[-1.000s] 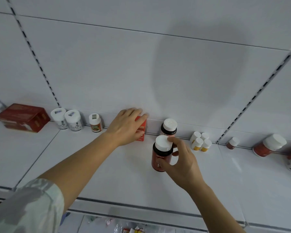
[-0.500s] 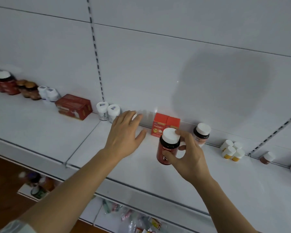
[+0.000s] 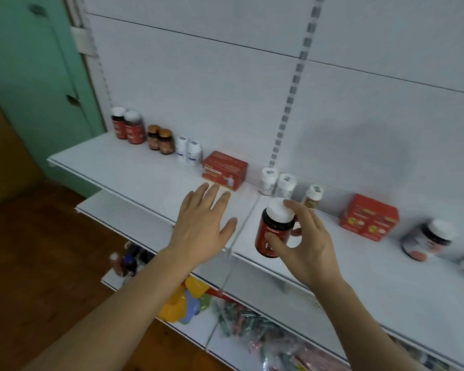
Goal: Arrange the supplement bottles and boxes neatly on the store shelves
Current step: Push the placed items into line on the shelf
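Above shelf [image 3: 134, 180] front edge, left hand [image 3: 202, 229] splayed, right hand [image 3: 307, 246] gripping seemingly lifted bottle [image 3: 275, 231]

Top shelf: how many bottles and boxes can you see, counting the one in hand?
Standing bottles on the shelf: 10
Red bottle held by the right hand: 1
Red boxes: 2 (the right one may be a pair)
Total: 13, leaving out cut-off items at the right edge.
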A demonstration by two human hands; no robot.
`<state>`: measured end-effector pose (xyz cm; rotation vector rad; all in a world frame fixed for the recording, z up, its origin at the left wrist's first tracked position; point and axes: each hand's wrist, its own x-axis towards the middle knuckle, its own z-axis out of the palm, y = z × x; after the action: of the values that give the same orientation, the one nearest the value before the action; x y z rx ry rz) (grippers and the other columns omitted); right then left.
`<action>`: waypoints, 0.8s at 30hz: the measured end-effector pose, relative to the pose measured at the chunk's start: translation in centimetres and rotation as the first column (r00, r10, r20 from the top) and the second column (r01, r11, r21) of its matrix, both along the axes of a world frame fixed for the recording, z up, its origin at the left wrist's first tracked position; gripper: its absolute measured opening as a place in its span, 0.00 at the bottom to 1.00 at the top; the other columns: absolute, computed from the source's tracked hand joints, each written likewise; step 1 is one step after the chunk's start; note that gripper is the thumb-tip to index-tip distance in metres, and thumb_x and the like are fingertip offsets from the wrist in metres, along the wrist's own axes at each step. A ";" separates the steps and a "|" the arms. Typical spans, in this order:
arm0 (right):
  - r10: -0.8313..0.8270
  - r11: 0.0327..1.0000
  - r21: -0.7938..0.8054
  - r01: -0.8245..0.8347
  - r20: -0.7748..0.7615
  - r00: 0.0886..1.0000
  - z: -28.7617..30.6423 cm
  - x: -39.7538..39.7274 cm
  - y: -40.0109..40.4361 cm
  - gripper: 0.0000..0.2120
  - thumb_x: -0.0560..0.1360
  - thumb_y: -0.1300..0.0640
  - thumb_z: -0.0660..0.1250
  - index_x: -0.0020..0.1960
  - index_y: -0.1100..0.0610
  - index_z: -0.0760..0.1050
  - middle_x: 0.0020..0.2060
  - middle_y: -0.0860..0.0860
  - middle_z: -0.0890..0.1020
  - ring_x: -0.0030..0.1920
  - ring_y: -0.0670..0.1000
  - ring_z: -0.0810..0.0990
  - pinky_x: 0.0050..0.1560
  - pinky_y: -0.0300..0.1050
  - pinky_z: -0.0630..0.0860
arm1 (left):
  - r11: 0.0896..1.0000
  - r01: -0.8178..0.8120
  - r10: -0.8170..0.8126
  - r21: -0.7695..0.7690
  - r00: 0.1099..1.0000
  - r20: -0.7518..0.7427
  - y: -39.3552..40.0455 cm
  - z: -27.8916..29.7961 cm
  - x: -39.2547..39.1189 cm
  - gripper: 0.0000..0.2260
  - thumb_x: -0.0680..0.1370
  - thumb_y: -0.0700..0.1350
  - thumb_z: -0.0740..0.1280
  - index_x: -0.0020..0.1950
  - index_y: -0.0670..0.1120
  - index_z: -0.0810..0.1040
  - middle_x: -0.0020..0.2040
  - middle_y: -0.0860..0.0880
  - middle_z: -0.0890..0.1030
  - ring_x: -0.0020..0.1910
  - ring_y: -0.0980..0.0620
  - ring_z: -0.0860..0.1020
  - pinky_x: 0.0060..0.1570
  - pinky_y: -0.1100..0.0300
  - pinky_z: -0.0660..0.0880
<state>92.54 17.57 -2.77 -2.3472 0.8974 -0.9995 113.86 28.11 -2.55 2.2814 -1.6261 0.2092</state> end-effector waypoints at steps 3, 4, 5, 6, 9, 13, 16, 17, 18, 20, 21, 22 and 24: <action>0.071 0.996 -0.056 -0.070 0.010 0.997 0.1 5.1 1.1 0.32 0.70 0.55 0.78 0.70 0.48 0.71 0.61 0.41 0.74 0.54 0.52 0.78 0.54 0.50 0.79 | 0.998 -0.062 0.062 0.020 0.998 -0.023 1.9 0.0 4.3 0.33 0.79 0.64 0.46 0.78 0.48 0.63 0.79 0.44 0.61 0.79 0.42 0.56 0.77 0.45 0.53; 0.089 0.994 -0.058 -0.088 0.013 0.996 0.1 6.9 1.2 0.32 0.70 0.55 0.78 0.71 0.48 0.71 0.61 0.42 0.75 0.54 0.52 0.78 0.54 0.51 0.80 | 0.996 -0.083 0.084 0.033 0.996 -0.030 2.4 0.0 5.7 0.32 0.79 0.63 0.47 0.79 0.49 0.62 0.80 0.44 0.60 0.79 0.43 0.55 0.77 0.46 0.52; 0.107 0.993 -0.058 -0.106 0.011 0.994 0.0 8.6 1.3 0.32 0.70 0.55 0.78 0.71 0.48 0.71 0.62 0.44 0.75 0.55 0.52 0.77 0.54 0.52 0.80 | 0.994 -0.100 0.102 0.046 0.994 -0.035 2.8 0.0 7.1 0.32 0.79 0.63 0.47 0.79 0.49 0.61 0.80 0.45 0.59 0.80 0.43 0.54 0.77 0.46 0.51; 0.125 0.990 -0.061 -0.125 0.008 0.992 0.0 10.5 1.3 0.32 0.70 0.54 0.78 0.71 0.48 0.71 0.62 0.46 0.76 0.57 0.52 0.76 0.54 0.53 0.80 | 0.992 -0.114 0.116 0.056 0.993 -0.038 3.2 -0.1 8.4 0.32 0.79 0.63 0.47 0.80 0.50 0.60 0.80 0.45 0.59 0.80 0.44 0.53 0.77 0.47 0.50; 0.166 0.984 -0.063 -0.164 0.026 0.986 -0.3 16.2 1.0 0.31 0.69 0.52 0.76 0.70 0.49 0.71 0.62 0.49 0.76 0.58 0.53 0.76 0.54 0.54 0.80 | 0.985 -0.149 0.152 0.085 0.988 -0.021 3.9 -0.1 12.9 0.31 0.80 0.63 0.47 0.80 0.50 0.58 0.81 0.46 0.57 0.80 0.44 0.51 0.77 0.48 0.48; 0.217 0.975 -0.051 -0.215 0.038 0.975 -0.4 24.4 -0.2 0.31 0.69 0.47 0.72 0.71 0.48 0.70 0.61 0.49 0.75 0.57 0.53 0.76 0.54 0.53 0.80 | 0.969 -0.227 0.227 0.102 0.974 0.013 4.1 0.3 19.9 0.29 0.82 0.62 0.51 0.80 0.51 0.57 0.81 0.46 0.56 0.80 0.44 0.51 0.77 0.48 0.47; 0.256 0.966 -0.045 -0.255 0.030 0.966 -0.1 30.3 -1.1 0.31 0.69 0.43 0.68 0.71 0.49 0.71 0.61 0.50 0.75 0.57 0.54 0.76 0.54 0.55 0.80 | 0.956 -0.264 0.263 0.129 0.964 0.028 4.2 0.9 24.8 0.28 0.82 0.62 0.51 0.80 0.52 0.57 0.81 0.46 0.56 0.80 0.44 0.51 0.78 0.48 0.48; 0.266 0.963 -0.043 -0.264 0.027 0.964 0.0 32.2 -1.3 0.32 0.69 0.43 0.68 0.71 0.49 0.70 0.61 0.50 0.75 0.58 0.54 0.76 0.54 0.55 0.80 | 0.951 -0.278 0.276 0.135 0.961 0.037 4.2 1.0 26.2 0.28 0.82 0.62 0.51 0.80 0.52 0.57 0.81 0.46 0.56 0.80 0.45 0.51 0.78 0.48 0.47; 0.270 0.963 -0.035 -0.269 0.028 0.963 0.1 34.0 -1.6 0.31 0.69 0.43 0.69 0.71 0.48 0.70 0.62 0.49 0.75 0.58 0.54 0.76 0.54 0.55 0.80 | 0.946 -0.293 0.290 0.141 0.956 0.039 4.2 1.0 27.6 0.28 0.83 0.63 0.51 0.80 0.52 0.56 0.81 0.47 0.55 0.80 0.45 0.50 0.78 0.48 0.47; 0.271 0.963 -0.005 -0.271 0.042 0.962 0.2 37.6 -2.2 0.32 0.68 0.48 0.74 0.70 0.47 0.69 0.63 0.49 0.74 0.60 0.53 0.75 0.56 0.56 0.80 | 0.935 -0.316 0.317 0.159 0.948 0.019 4.1 1.0 30.4 0.28 0.83 0.63 0.49 0.81 0.53 0.55 0.82 0.47 0.54 0.80 0.45 0.50 0.78 0.48 0.46; 0.274 0.962 0.002 -0.274 0.041 0.961 0.2 39.2 -2.3 0.32 0.68 0.50 0.76 0.69 0.47 0.70 0.64 0.49 0.74 0.60 0.53 0.75 0.56 0.56 0.80 | 0.931 -0.321 0.325 0.171 0.946 0.006 4.2 1.0 31.6 0.28 0.82 0.63 0.49 0.81 0.53 0.55 0.82 0.48 0.54 0.80 0.45 0.50 0.78 0.48 0.46; 0.280 0.960 -0.002 -0.280 0.035 0.959 0.1 40.8 -2.3 0.32 0.67 0.52 0.77 0.69 0.48 0.70 0.64 0.48 0.73 0.61 0.53 0.75 0.56 0.56 0.80 | 0.929 -0.324 0.329 0.179 0.944 -0.002 4.3 0.9 32.8 0.28 0.82 0.63 0.49 0.81 0.54 0.54 0.82 0.48 0.53 0.80 0.45 0.49 0.78 0.47 0.46; 0.287 0.958 -0.028 -0.287 0.013 0.958 -0.1 44.0 -2.3 0.32 0.67 0.53 0.78 0.68 0.49 0.71 0.66 0.48 0.72 0.62 0.53 0.75 0.57 0.56 0.80 | 0.926 -0.330 0.336 0.183 0.942 -0.003 4.4 0.6 35.5 0.29 0.82 0.63 0.49 0.81 0.54 0.54 0.82 0.48 0.53 0.81 0.45 0.49 0.78 0.47 0.47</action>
<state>136.50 15.25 -2.82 -2.3987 0.5180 -0.9127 149.33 32.47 -1.91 2.6770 -1.2745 0.1030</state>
